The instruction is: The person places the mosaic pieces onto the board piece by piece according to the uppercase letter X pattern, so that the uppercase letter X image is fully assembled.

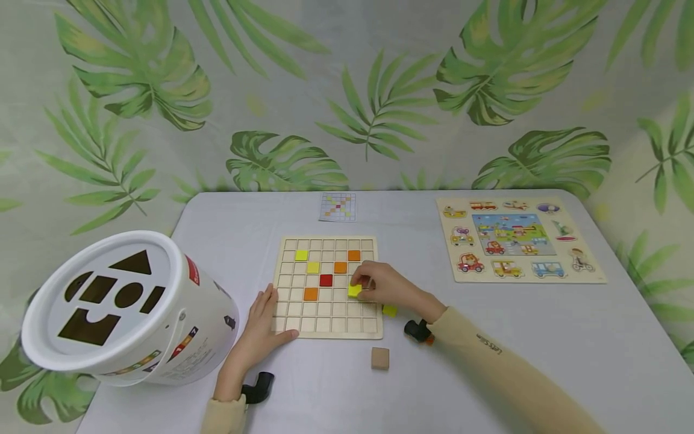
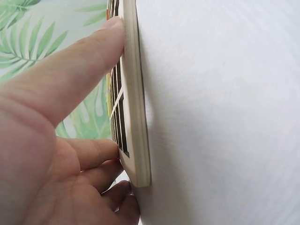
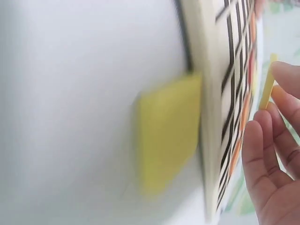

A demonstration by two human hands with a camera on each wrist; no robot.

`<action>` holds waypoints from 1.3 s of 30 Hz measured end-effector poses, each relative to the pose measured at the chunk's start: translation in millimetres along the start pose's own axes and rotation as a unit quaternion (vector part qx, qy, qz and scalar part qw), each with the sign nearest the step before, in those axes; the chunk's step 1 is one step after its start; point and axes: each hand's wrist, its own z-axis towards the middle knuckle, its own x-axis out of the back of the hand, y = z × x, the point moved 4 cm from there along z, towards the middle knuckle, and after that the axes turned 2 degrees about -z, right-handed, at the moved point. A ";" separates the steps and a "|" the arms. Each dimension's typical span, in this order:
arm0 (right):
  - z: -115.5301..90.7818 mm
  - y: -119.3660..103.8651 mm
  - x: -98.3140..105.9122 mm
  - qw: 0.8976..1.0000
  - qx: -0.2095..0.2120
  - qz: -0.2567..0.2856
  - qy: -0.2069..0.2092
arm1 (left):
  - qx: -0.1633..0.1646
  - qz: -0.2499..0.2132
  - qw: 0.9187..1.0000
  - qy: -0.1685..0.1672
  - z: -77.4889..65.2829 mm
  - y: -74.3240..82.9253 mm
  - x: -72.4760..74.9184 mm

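A wooden grid board (image 1: 293, 325) lies on the table, bearing a diagonal of yellow tiles (image 1: 301, 255), a red tile (image 1: 326, 280) and orange tiles (image 1: 340, 267). My right hand (image 1: 387, 286) pinches a yellow square tile (image 3: 268, 86) between thumb and fingers, over the board's right part. My left hand (image 1: 260, 334) rests at the board's near left corner, thumb on the near edge (image 2: 136, 112) and fingers along the left side. Beside the board's right edge lies another yellow tile (image 3: 168, 136). An orange piece (image 1: 430, 340) shows partly behind my right wrist.
Near the front stands a small wooden block (image 1: 380, 358). A card with a coloured grid pattern (image 1: 337, 207) lies behind the board. At the left is a white bucket (image 1: 211, 325) with shaped holes in its lid; at the right, a vehicle puzzle board (image 1: 461, 277).
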 end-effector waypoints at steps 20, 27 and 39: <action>26.9 -15.4 -25.5 0.998 0.023 -0.050 -0.040 | -0.006 0.001 1.000 0.008 -0.6 -1.8 0.5; 3.2 -3.0 -0.8 1.000 -0.005 0.003 -0.017 | -0.007 -0.003 1.000 0.006 0.0 0.1 -0.3; -96.0 34.6 29.7 0.999 -0.020 0.038 0.020 | -0.010 -0.002 1.000 0.007 0.2 -3.1 -1.6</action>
